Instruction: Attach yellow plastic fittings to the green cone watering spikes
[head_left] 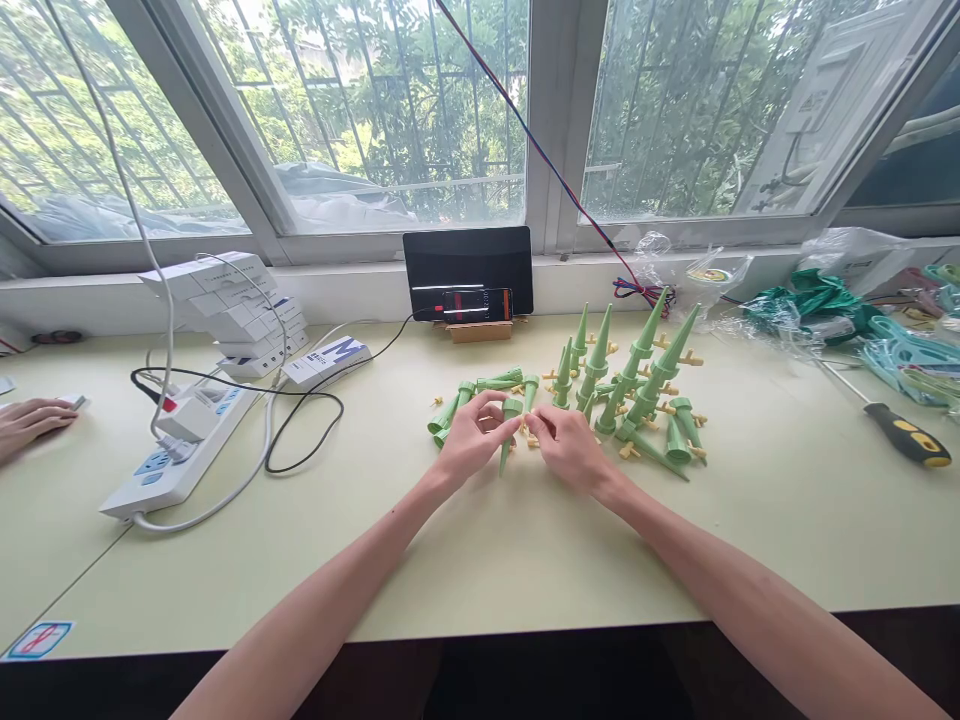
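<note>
My left hand (474, 436) is closed round a green plastic plant-watering spike (512, 408), its narrow tip pointing down. Fingertips of my right hand (571, 444) pinch close beside it, by a small yellow piece (524, 424) that looks like a valve; the fingers partly hide it. Behind my hands, loose green spike parts (445, 414) lie to the left. To the right stand several assembled green spikes (598, 366), tips up, with yellow valves sticking out. More yellow valves (628, 450) and green parts (676, 440) lie among them.
A tablet (469, 262) and a phone (480, 305) lean at the window. On the left are a power strip (180, 470), cables, white boxes (240, 305) and another person's hand (34, 425). A screwdriver (904, 430) and plastic-wrapped bundles (817, 308) lie right.
</note>
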